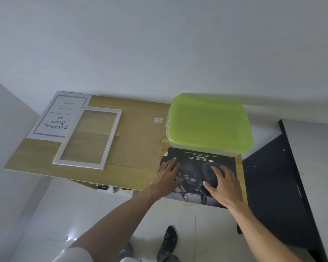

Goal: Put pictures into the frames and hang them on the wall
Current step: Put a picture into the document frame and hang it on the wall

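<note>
Both hands lie flat, palms down, fingers straight and slightly spread, on a dark printed picture (197, 163). The left hand (168, 173) presses the picture's left part, fingertips near its left edge. The right hand (222, 183) presses the right part, thumb extended toward the left hand. The hands are apart; neither grips anything.

The picture lies flat at the near right corner of a wooden table (36, 154). Its near edge extends slightly past the table's front edge. The white heading "ROBUST SIMPLICITY" reads upside down from this view. The picture's far edge sits against the base of a clear plastic storage box (201, 150) closed by a lime-green lid (208, 120).

Left of the picture, a brown cardboard backing sheet (140, 137) lies flat on the table; a small white label (158, 120) sits near its far right corner. A white picture frame (110, 148) lies on the left of the table, its right side overlapping the cardboard. The table surface shows through its opening. The frame's far left corner overlaps a white insert sheet (53, 118) printed "Document Frame A4".

A black panel (273, 186) stands right of the table. Feet in dark socks (169, 241) stand on the white tiled floor (74, 214).
</note>
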The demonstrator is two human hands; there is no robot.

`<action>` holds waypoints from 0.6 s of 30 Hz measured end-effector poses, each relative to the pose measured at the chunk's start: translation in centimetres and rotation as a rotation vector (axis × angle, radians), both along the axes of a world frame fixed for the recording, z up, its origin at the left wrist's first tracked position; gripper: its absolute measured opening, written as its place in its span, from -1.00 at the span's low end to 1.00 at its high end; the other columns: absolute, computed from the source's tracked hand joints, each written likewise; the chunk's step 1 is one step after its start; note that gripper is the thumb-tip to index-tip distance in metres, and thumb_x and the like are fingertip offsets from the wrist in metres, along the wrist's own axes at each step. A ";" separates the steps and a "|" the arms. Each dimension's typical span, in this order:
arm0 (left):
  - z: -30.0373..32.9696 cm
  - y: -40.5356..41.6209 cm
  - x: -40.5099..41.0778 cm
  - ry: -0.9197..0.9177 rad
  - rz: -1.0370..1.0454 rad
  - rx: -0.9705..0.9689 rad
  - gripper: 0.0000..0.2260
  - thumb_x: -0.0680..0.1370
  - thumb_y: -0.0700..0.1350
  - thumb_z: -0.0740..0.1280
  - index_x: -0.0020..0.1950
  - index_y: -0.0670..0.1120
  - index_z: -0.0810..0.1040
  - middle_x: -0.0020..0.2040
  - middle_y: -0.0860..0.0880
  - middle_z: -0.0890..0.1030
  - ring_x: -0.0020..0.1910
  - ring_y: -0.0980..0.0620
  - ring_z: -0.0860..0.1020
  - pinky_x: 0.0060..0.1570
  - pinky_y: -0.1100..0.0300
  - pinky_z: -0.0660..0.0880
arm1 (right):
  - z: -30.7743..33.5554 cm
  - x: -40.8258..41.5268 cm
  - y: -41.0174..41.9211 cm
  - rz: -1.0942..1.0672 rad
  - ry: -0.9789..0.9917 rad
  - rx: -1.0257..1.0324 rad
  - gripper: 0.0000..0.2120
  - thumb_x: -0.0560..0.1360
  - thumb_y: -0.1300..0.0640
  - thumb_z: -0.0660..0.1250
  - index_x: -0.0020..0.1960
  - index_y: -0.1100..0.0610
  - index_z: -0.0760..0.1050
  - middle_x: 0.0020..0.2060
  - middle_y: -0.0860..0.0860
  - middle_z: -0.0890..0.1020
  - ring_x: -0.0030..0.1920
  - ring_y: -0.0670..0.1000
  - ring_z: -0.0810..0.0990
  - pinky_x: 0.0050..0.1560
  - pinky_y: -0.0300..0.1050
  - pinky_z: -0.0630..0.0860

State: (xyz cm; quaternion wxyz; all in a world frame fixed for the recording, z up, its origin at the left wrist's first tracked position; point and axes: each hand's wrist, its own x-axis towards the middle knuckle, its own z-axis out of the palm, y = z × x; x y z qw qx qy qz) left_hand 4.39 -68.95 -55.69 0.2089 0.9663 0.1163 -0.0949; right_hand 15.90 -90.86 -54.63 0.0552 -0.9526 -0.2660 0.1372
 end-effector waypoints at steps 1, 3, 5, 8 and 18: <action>0.3 0.6 -0.2 -0.014 0.018 0.000 -0.42 0.62 0.09 0.21 0.56 -0.14 0.17 0.59 -0.12 0.09 0.56 -0.11 0.07 0.52 0.05 -0.01 | 0.3 0.0 0.7 0.015 0.001 0.008 -0.33 0.47 -0.33 0.30 0.46 0.00 0.37 0.46 0.13 0.38 0.48 0.16 0.31 0.40 0.09 0.34; 1.0 2.2 -0.8 -0.036 0.054 -0.009 -0.42 0.60 0.09 0.24 0.53 -0.16 0.23 0.54 -0.13 0.23 0.52 -0.12 0.16 0.50 0.07 0.06 | 1.0 0.0 2.5 0.046 0.012 0.023 -0.35 0.49 -0.32 0.27 0.46 0.00 0.36 0.45 0.09 0.39 0.47 0.12 0.33 0.39 0.05 0.35; 1.6 4.4 -1.5 -0.062 0.086 -0.019 -0.48 0.58 0.06 0.27 0.46 -0.15 0.30 0.44 -0.11 0.35 0.45 -0.11 0.27 0.44 0.09 0.16 | 1.7 -0.4 4.8 0.086 0.024 0.063 -0.36 0.50 -0.32 0.26 0.47 -0.01 0.34 0.42 0.05 0.41 0.43 0.08 0.37 0.36 0.01 0.39; 2.2 8.5 -2.7 -0.061 0.148 -0.005 -0.48 0.58 0.08 0.26 0.46 -0.14 0.30 0.47 -0.09 0.33 0.45 -0.09 0.28 0.43 0.06 0.24 | 2.5 -1.4 9.3 0.138 0.067 0.103 -0.38 0.51 -0.30 0.26 0.47 -0.02 0.34 0.41 0.02 0.41 0.40 0.05 0.40 0.33 -0.01 0.42; 3.3 26.4 -8.5 -0.078 0.269 -0.003 -0.51 0.56 0.06 0.29 0.40 -0.16 0.36 0.38 -0.11 0.40 0.38 -0.11 0.36 0.30 0.05 0.34 | 3.6 -6.7 29.6 0.282 0.067 0.194 -0.44 0.53 -0.27 0.27 0.42 0.01 0.39 0.36 0.05 0.45 0.32 0.08 0.48 0.24 0.00 0.49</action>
